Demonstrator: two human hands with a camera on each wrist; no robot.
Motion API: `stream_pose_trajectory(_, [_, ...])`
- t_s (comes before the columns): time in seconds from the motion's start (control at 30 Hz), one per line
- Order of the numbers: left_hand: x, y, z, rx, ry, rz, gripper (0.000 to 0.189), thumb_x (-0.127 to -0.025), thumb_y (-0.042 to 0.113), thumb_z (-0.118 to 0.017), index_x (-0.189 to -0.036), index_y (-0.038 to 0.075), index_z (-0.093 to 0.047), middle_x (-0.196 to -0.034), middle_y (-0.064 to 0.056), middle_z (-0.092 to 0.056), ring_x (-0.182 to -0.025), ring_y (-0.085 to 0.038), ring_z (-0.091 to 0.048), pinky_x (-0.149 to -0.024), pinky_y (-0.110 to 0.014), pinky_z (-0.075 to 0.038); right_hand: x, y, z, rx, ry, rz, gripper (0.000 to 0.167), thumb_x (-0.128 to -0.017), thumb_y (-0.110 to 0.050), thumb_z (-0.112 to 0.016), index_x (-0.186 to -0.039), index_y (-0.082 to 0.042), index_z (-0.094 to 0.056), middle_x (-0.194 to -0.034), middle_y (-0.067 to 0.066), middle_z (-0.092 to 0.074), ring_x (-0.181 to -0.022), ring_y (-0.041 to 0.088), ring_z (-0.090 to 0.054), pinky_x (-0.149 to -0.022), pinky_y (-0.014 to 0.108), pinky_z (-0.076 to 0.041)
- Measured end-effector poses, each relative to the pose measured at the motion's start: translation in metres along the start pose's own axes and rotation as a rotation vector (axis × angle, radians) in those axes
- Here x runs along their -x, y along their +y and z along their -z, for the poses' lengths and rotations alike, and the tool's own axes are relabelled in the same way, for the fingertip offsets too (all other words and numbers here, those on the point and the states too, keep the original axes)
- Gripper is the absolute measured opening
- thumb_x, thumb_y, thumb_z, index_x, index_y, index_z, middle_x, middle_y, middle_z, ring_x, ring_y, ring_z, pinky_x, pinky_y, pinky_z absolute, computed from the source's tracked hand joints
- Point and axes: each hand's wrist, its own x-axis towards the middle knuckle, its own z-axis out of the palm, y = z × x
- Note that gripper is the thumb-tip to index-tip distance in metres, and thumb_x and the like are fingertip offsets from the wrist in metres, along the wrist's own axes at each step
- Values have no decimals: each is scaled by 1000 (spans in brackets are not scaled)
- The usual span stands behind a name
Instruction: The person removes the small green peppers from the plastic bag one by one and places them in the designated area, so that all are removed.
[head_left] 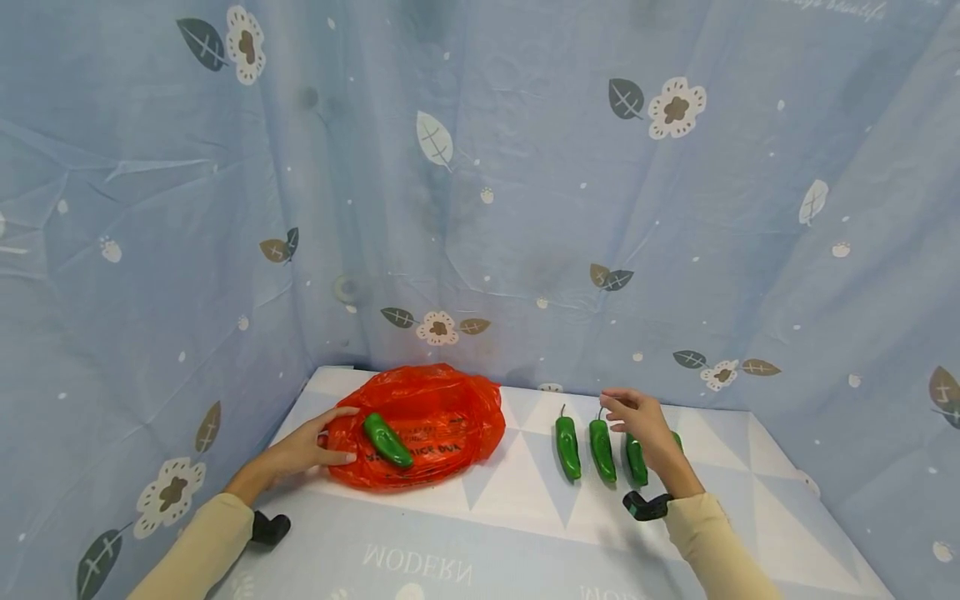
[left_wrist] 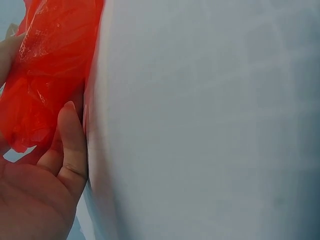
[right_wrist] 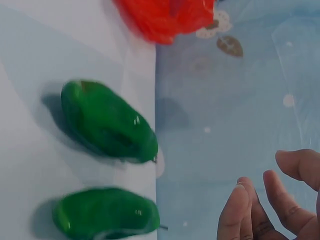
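On the left of the table lies a red plastic bag [head_left: 480,417], spread wide, with one green pepper [head_left: 387,440] on it. My left hand [head_left: 303,446] grips the bag's left edge; in the left wrist view its fingers [left_wrist: 73,142] curl at the red plastic, low beside the tabletop. Over the row of green peppers on the right, my right hand [head_left: 641,425] hovers with loosely bent fingers and nothing between them. Its fingertips are near the stem of the second pepper [head_left: 602,452] from the left. The hand and wrist partly cover the peppers farther right.
Leftmost in the row is another green pepper [head_left: 567,448]. A white and blue patterned cloth [head_left: 517,508] covers the table. Blue flowered curtains [head_left: 525,208] hang behind it and along both sides. Each wrist wears a black device [head_left: 647,506].
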Motion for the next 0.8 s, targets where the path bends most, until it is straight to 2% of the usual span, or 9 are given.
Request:
stream_pose_trajectory(0.07, [0, 0, 0, 2, 1, 2, 87, -86, 25, -85, -157, 15, -37, -160, -29, -29, -139, -50, -39, -110, -61, -41, 1, -3, -8, -16, -22, 5, 53, -101, -35, -67, -140, -1, -57, -130, 19, -63, -111, 34, -63, -96, 50, -54])
stream_pose_trajectory(0.13, [1, 0, -1, 0, 1, 1, 87, -86, 25, -85, -157, 14, -37, -160, -29, -29, -139, -50, -39, -109, -61, -42, 1, -8, -17, -38, -42, 11, 51, -101, -33, -69, -139, -2, -58, -129, 18, -64, -107, 32, -63, -96, 52, -54])
stream_pose_trajectory(0.27, [1, 1, 0, 4, 2, 1, 86, -86, 25, -85, -157, 14, -37, -159, -29, -30, -138, -50, -40, -110, -61, -41, 1, -19, -34, -66, -84, 18, 49, -99, -33, -71, -137, -4, -60, -126, 14, -64, -101, 24, -64, -93, 47, -55])
stream_pose_trajectory(0.37, [0, 1, 1, 7, 7, 10, 86, -86, 25, -85, -157, 15, -38, -159, -28, -31, -138, -49, -41, -110, -61, -41, 2, -29, -46, -94, -113, 25, 48, -99, -33, -72, -136, -4, -61, -125, 14, -65, -102, 27, -64, -93, 47, -55])
stream_pose_trajectory(0.57, [-2, 0, 1, 1, 2, 8, 87, -85, 27, -86, -157, 16, -38, -160, -28, -29, -140, -50, -37, -111, -64, -38, 5, -45, -68, -114, -171, 56, 48, -98, -31, -73, -136, -3, -61, -125, 15, -65, -99, 28, -64, -96, 55, -52])
stream_pose_trajectory(0.8, [-2, -1, 0, 7, -2, -13, 87, -86, 23, -85, -158, 13, -37, -159, -31, -30, -139, -51, -38, -111, -66, -37, 6, -56, -97, -121, -233, 95, 38, -97, -27, -74, -127, -6, -67, -118, 15, -69, -93, 25, -66, -89, 50, -57])
